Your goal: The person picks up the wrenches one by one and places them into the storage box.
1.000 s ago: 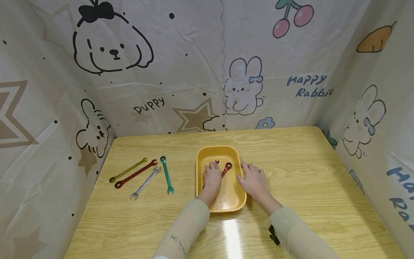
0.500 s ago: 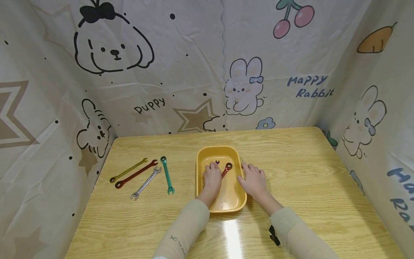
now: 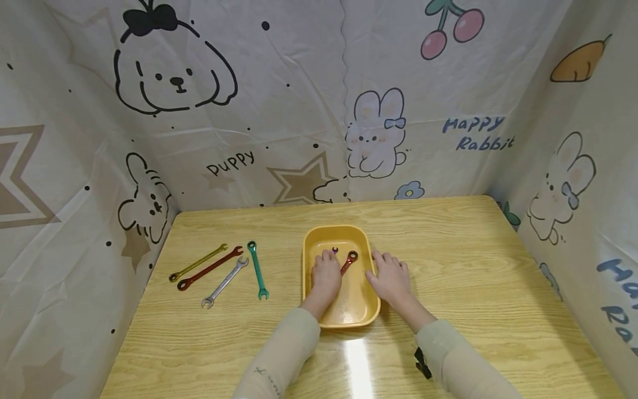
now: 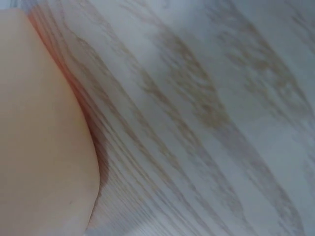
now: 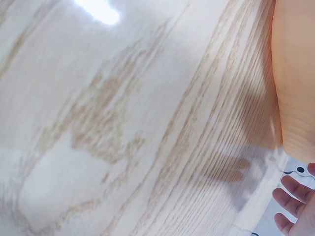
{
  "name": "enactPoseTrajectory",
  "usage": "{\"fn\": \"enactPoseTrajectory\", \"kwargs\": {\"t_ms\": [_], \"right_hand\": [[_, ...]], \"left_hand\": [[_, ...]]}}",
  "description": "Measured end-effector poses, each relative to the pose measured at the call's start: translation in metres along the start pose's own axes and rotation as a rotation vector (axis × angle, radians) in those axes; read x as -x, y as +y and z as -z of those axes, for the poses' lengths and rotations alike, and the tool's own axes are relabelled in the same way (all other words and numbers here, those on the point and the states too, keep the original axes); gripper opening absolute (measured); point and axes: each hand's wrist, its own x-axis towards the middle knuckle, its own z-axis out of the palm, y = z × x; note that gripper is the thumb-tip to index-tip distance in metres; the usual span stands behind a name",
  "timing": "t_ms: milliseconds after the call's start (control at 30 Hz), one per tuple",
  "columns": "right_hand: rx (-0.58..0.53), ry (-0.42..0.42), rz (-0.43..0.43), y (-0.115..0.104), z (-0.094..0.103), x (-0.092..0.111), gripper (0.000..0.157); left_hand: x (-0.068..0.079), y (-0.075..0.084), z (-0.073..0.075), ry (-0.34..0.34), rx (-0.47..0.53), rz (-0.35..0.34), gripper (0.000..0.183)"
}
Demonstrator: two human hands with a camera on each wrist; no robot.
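My left hand [image 3: 326, 277] is down inside the yellow tray [image 3: 305, 244], its back turned up and its fingertips hidden from above. Right beside those fingers, the small purple end [image 3: 335, 250] of a wrench shows, its remainder hidden by the hand. A red ratcheting wrench [image 3: 350, 260] lies slanted in the tray, its lower part also behind the hand. I cannot tell whether the left fingers grip either one. At the tray's right rim, my right hand [image 3: 391, 277] rests with fingers loosely extended along the outside and thumb at the edge. Its fingers [image 5: 290, 196] appear in the right wrist view.
To the left of the tray, several combination wrenches lie on the wooden table [image 3: 473, 266]: a yellow one [image 3: 198, 262], a dark red one [image 3: 209, 269], a silver one [image 3: 224, 282] and a green one [image 3: 257, 270]. Printed cloth [image 3: 299, 127] stands around the table's back and sides.
My left hand and forearm have shifted slightly left inside the tray. The right hand, the tray and the wrenches in view have stayed where they were.
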Motion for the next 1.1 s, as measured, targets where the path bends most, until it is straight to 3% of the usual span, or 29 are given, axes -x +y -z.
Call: {"fn": "enactPoseTrajectory", "kwargs": {"t_ms": [200, 400, 700, 900, 1100], "right_hand": [[0.002, 0.004, 0.004, 0.001, -0.001, 0.000, 0.049], [0.004, 0.002, -0.001, 0.001, -0.001, 0.000, 0.050], [-0.004, 0.006, -0.007, 0.001, -0.002, 0.000, 0.050], [-0.005, 0.013, -0.005, 0.001, -0.003, 0.000, 0.050], [-0.007, 0.011, -0.005, 0.001, -0.003, -0.001, 0.050]], "left_hand": [[0.002, -0.001, 0.007, -0.020, 0.084, -0.012, 0.045], [0.002, -0.001, 0.013, 0.007, 0.061, -0.084, 0.041], [0.005, -0.003, 0.024, 0.140, 0.004, -0.136, 0.030], [0.006, -0.011, 0.028, 0.209, 0.031, -0.141, 0.031], [0.004, -0.021, 0.033, 0.325, 0.041, -0.138, 0.032]]}}
